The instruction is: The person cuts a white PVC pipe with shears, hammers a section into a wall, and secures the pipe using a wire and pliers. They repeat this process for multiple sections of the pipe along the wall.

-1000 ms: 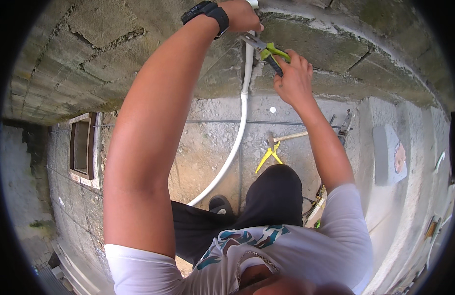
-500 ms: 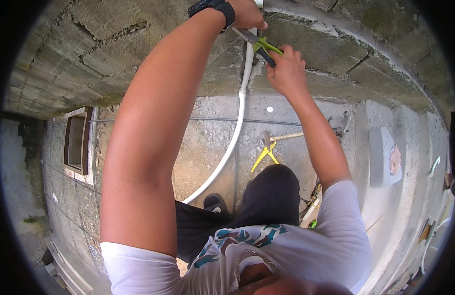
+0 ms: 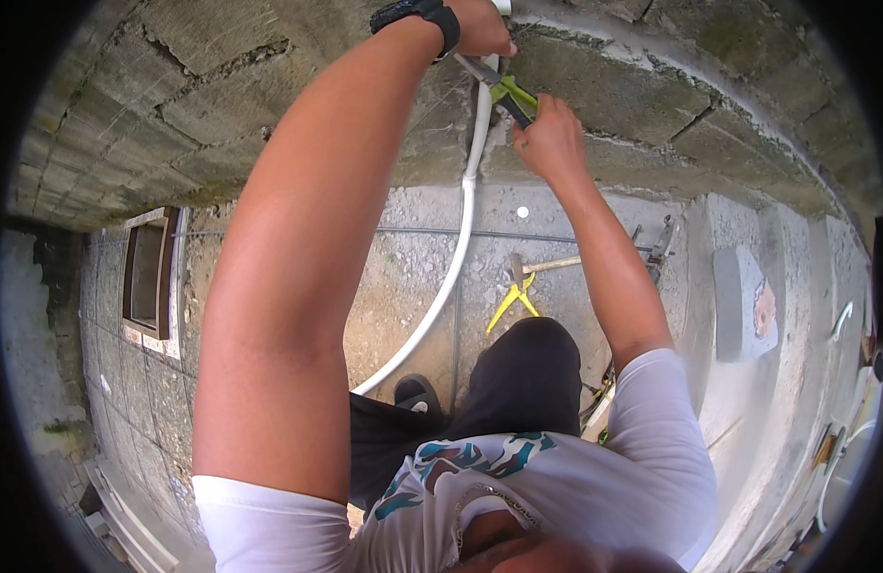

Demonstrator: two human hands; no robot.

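A white plastic pipe (image 3: 458,248) curves up from the ground and runs along a block wall. At the top of the view my left hand (image 3: 481,27), with a black watch on its wrist, is closed around the pipe's upper part; some of its fingers are hidden. My right hand (image 3: 553,138) grips the green-and-black handles of a pair of pliers (image 3: 506,93). The pliers' metal jaws lie against the pipe just below my left hand. Whether they bite on the pipe is too small to tell.
On the ground below the wall lie a hammer (image 3: 553,264) and a yellow-handled tool (image 3: 513,302). A grey block (image 3: 739,304) sits at the right. Thin metal rods (image 3: 413,230) cross the ground, and a framed box (image 3: 149,274) stands at the left.
My right hand has shifted slightly left and down, and the pliers' handles have come closer together. My left hand has stayed at the pipe.
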